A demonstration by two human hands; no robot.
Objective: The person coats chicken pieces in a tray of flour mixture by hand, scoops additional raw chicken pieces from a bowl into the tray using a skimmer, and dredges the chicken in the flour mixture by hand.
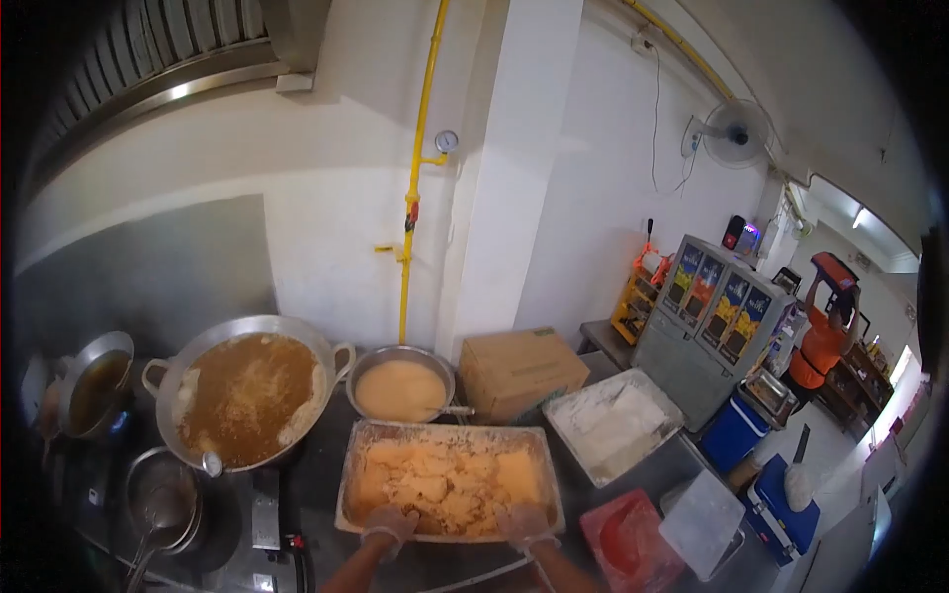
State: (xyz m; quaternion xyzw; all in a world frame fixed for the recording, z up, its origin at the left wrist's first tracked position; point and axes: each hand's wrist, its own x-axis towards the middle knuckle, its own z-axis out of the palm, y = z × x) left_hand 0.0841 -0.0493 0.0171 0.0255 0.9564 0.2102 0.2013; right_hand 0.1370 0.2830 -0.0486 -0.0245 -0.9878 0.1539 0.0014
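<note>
A rectangular metal tray (348,506) in front of me holds orange breading flour with several lumpy, flour-coated pieces (425,484) heaped in the middle. My left hand (392,522), in a clear plastic glove, reaches into the flour at the tray's near left side, beside a darker piece. At the near right side my right hand (527,524), gloved the same way, is also in the flour. The fingers of both hands are partly sunk in it, so whether they grip a piece is hidden. Behind the tray stands a round metal bowl (354,381) of pale orange batter.
To the left, a large wok (176,420) holds brown oil with floating crumbs. A smaller wok (74,415) and a pot with a ladle (163,509) sit farther left. On the right are a cardboard box (524,371), a white-flour tray (568,425) and a red container (628,544). A person (819,351) stands far right.
</note>
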